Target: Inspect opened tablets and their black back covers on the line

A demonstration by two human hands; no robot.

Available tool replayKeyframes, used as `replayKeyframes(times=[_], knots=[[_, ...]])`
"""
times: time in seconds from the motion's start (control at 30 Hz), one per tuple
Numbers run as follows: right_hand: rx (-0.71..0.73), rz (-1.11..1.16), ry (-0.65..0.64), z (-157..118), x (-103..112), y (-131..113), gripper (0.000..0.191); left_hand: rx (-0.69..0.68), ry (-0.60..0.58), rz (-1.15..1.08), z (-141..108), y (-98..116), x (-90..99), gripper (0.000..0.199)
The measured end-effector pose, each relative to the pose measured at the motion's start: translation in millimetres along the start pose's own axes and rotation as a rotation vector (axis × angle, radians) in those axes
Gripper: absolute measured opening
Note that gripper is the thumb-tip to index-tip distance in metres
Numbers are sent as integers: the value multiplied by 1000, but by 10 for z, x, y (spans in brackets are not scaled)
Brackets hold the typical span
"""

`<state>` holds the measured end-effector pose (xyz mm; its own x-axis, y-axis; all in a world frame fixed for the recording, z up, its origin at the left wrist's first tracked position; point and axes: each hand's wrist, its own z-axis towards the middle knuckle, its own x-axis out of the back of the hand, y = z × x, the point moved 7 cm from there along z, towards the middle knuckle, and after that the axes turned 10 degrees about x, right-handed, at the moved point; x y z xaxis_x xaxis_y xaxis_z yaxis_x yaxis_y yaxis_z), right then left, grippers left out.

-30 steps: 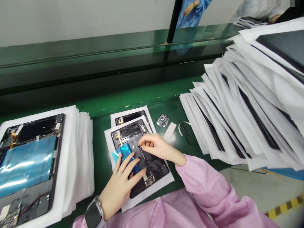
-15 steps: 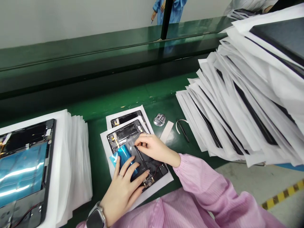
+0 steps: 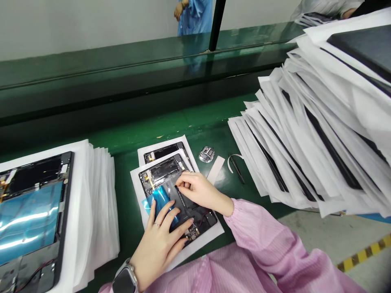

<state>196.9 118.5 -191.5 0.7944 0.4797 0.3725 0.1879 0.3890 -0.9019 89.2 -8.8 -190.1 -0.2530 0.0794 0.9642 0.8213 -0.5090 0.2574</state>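
Note:
An opened tablet body (image 3: 200, 207) with dark inner parts lies on white paper (image 3: 137, 195) in front of me. My left hand (image 3: 163, 236) rests over its lower left part, fingers spread, touching a curled blue film (image 3: 161, 198). My right hand (image 3: 195, 188) is over the middle of the tablet, thumb and forefinger pinched at a dark strip; what they hold, if anything, is too small to make out. Just behind, a second opened tablet (image 3: 180, 146) on paper is partly covered by the first.
Opened tablets in paper are stacked at left (image 3: 100, 203); a tall leaning stack (image 3: 275, 134) stands at right. Between lie a shiny metal object (image 3: 207, 154), a pale strip (image 3: 216, 170) and a black pen-like tool (image 3: 237, 170). A person in blue (image 3: 195, 18) is beyond the bench.
The person in blue has shifted left. The view has moved slightly; my hands stay in nearly the same places on the tablet.

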Motion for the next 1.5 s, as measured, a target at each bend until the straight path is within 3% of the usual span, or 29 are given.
replayKeyframes(times=[0.57, 1.0, 1.23, 1.5], knots=[[8, -37, 36, -6, -8, 19, 24, -6, 61, 118, 95, 33, 153, 47], [18, -123, 12, -27, -37, -19, 21, 40, 117, 74, 126, 91, 224, 42], [16, -167, 8, -18, -45, -39, 21, 148, 225, 44, 203, 154, 332, 34], [13, -178, 34, -32, -63, -21, 22, 258, 199, 108, 155, 147, 211, 36]])
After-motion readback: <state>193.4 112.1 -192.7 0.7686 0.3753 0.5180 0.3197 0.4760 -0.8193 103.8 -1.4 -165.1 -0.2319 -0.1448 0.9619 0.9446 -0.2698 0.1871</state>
